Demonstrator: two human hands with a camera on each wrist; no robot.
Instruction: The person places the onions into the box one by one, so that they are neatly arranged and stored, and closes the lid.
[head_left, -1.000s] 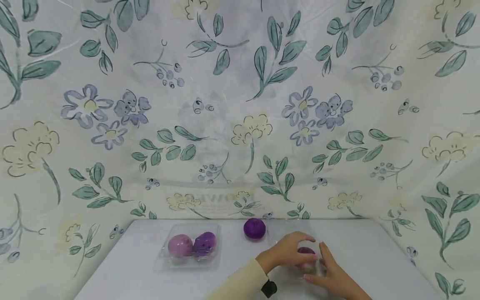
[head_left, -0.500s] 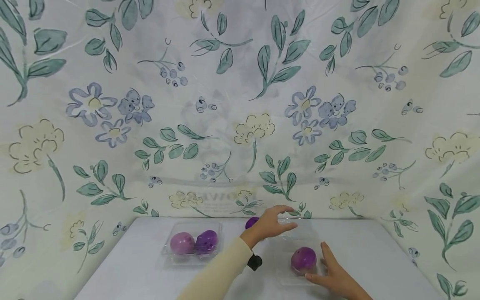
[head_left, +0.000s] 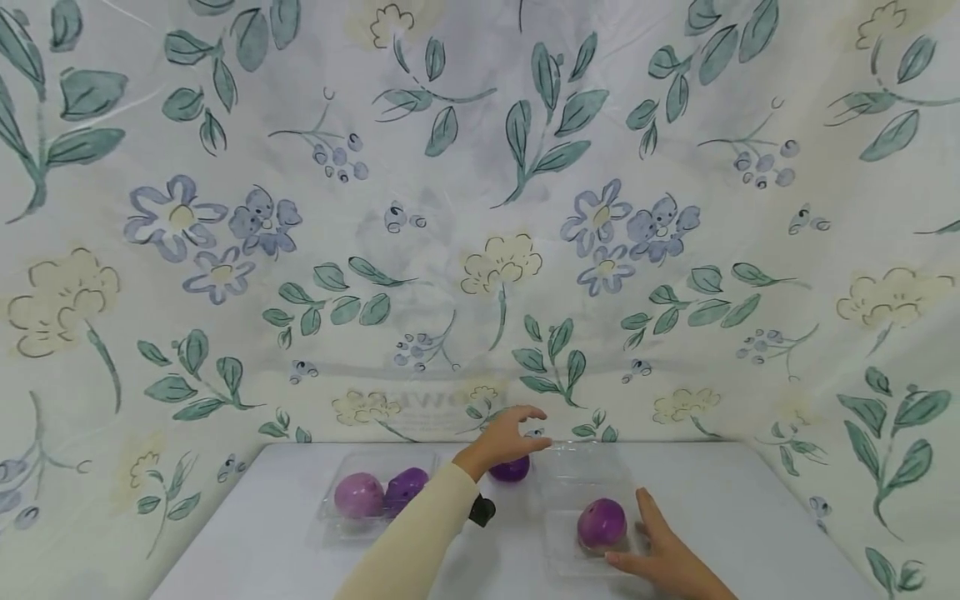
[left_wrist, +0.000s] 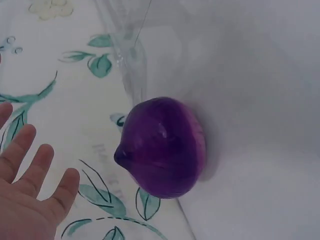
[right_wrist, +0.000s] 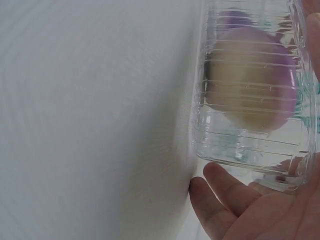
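- Left hand: fingers spread wide, nothing in its grasp; hangs above the far edge of the table. The spread would suit a rounded thing, I judge.
- Purple onion: at 6 o'clock from that hand as the head view shows it, partly hidden by it. Left wrist view gives a gap between fingers and onion. It sits loose on the table, pointed tip showing, so reachable from any side.
- Right hand: fingers and thumb loosely parted, around the 4 o'clock side of a clear plastic clamshell. Grips nothing that I can make out; whether it touches the wall, cannot tell. Likely placed there to steady the light plastic.
- Purple-and-pale bulb: inside the clamshell, at 10 o'clock from the right hand; bare plastic remains beside it.
- Lid: laid back toward 12 o'clock, which leaves the tray accessible from above; onion just beside it.
- Second clear container: 8 o'clock from the left hand, well apart from the first. Holds a pink bulb and a darker purple one side by side; apparently lidded, which would keep both from rolling.
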